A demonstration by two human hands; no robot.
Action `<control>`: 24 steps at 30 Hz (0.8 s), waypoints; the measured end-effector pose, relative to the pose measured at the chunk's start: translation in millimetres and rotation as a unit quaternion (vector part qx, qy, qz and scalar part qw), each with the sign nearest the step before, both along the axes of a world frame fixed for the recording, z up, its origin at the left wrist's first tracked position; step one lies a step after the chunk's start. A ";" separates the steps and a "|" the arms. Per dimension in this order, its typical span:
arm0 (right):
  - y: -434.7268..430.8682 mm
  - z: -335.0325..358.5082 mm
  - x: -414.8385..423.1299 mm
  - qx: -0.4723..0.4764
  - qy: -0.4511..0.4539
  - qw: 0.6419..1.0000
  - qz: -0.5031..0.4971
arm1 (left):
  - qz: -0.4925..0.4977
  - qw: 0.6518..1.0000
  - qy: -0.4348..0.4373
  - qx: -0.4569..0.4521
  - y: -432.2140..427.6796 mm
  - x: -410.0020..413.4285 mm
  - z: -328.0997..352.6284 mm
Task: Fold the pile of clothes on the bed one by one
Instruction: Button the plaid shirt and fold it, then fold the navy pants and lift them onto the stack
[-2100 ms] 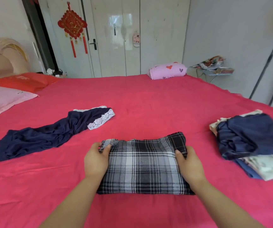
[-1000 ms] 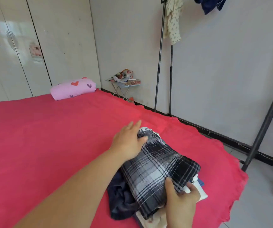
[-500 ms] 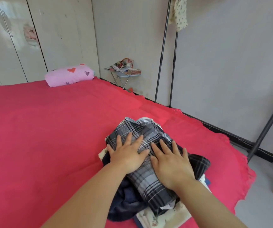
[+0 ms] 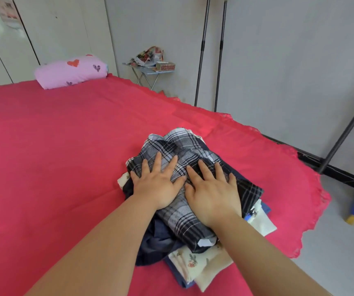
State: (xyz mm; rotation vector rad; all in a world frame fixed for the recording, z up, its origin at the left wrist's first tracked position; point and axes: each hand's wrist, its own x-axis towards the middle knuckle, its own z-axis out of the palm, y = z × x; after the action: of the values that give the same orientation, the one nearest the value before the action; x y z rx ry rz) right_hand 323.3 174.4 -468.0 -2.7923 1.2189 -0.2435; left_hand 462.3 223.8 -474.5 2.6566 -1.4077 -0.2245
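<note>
A: Where's the folded plaid garment [image 4: 178, 146]?
B: On top of the stack of folded clothes [image 4: 261, 221], nr the right edge of the bed [image 4: 65, 135]. Under it there's a navy garment [image 4: 156, 240], bunched & spilling out on the left, then a cream floral cloth [image 4: 193, 261] & a blue cloth [image 4: 181, 282] at the bottom.
A: And the hands?
B: Both lie flat on the plaid. The left hand [image 4: 159, 184] has its fingers straight & spread, palm down. The right hand [image 4: 213, 195] is the same, just beside it, thumbs close together. Neither grips anything; the person presses on the fabric.
A: Rest of the rm?
B: A red sheet [image 4: 33, 199] w/ a scalloped edge covers the bed. A pink pillow [image 4: 71, 71] w/ heart prints sits at the far edge, by the wardrobe doors [image 4: 43, 28]. Two dark rack poles [image 4: 201, 50] stand by the grey wall [image 4: 299, 60].
</note>
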 end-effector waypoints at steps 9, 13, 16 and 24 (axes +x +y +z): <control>24.9 44.4 -12.7 0.025 0.069 0.997 -0.002 | -0.043 0.995 -0.048 -0.070 92.3 -20.6 49.3; 75.4 80.3 -12.1 -0.039 0.008 0.996 0.075 | 0.016 0.995 -0.082 -0.061 165.8 -17.5 78.9; 129.0 99.2 -6.8 -0.061 -0.024 0.985 0.159 | 0.074 0.992 -0.092 -0.048 225.2 -17.1 100.0; 304.7 121.9 30.2 -0.070 -0.012 0.946 0.317 | 0.204 0.972 -0.106 -0.053 419.3 -23.0 132.0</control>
State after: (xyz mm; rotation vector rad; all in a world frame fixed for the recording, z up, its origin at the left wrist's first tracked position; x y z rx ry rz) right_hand 353.5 479.1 -346.1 -3.1025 0.2547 -0.3155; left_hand 439.4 643.1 -342.5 2.8652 -0.8526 0.1766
